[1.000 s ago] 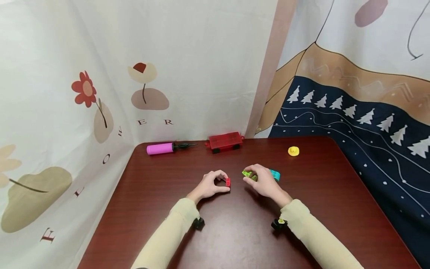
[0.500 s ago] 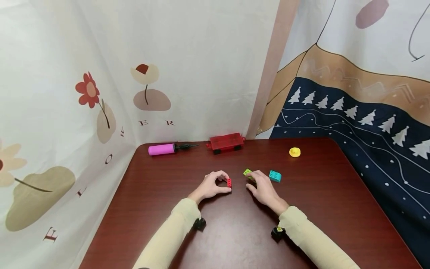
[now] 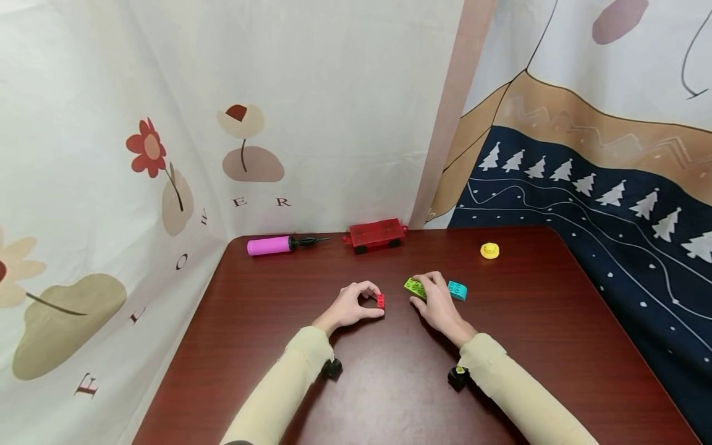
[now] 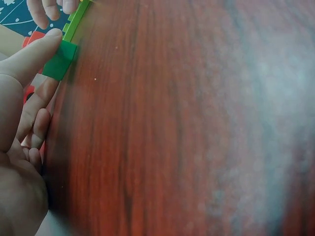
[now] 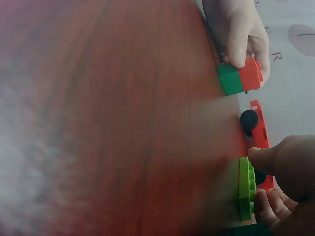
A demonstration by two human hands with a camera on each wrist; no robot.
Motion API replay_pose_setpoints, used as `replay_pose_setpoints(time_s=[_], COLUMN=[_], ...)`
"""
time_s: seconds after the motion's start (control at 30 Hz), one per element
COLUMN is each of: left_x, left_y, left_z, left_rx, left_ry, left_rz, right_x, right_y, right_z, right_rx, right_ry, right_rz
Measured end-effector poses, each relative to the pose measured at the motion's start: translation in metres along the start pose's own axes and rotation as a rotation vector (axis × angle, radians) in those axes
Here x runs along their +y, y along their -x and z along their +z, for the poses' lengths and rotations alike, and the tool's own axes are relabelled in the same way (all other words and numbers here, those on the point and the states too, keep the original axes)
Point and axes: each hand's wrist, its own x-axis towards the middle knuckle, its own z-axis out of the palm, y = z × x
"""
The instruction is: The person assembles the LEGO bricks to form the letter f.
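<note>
My left hand (image 3: 351, 306) pinches a red toy brick (image 3: 381, 301) joined to a green brick (image 5: 230, 79) between thumb and fingers. In the right wrist view the green one is underneath, near the table. To the right, a lime-green brick (image 3: 415, 287) with studs lies beneath my right hand (image 3: 439, 306). The thumb is at one end of it, and the fingers curve loosely over it; in the left wrist view a gap shows between fingertips and brick. Just beyond the right hand sits a teal brick (image 3: 458, 290), its right part visible.
Along the back of the dark wooden table (image 3: 278, 371) lie a purple hand pump (image 3: 269, 245) with a black nozzle and a red toy wagon (image 3: 377, 235) with black wheels. A yellow rubber duck (image 3: 489, 251) sits at the back right. Printed curtains (image 3: 334, 123) hang behind.
My right hand has shifted slightly about the lime-green brick, which shows more fully than half a second ago. The left hand keeps its pinch on the red and green bricks.
</note>
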Motion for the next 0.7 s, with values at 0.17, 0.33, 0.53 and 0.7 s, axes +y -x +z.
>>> replay_pose_setpoints(time_s=[0.17,0.33,0.53,0.7], left_x=[0.000,0.000,0.002,0.002], left_y=[0.000,0.000,0.001,0.000], left_z=[0.000,0.000,0.000,0.000], left_rx=[0.010,0.019,0.011,0.005], left_ry=[0.001,-0.006,0.013,-0.001], left_rz=[0.002,0.000,-0.015,-0.014], right_x=[-0.005,-0.008,-0.009,-0.009], right_y=[-0.010,-0.022,-0.031,-0.034], right_z=[-0.002,0.000,0.004,0.004], right_rx=[-0.060,-0.139,-0.191,-0.226], right_ry=[0.039,0.137,0.263,0.298], right_rz=[0.035,0.086,0.137,0.145])
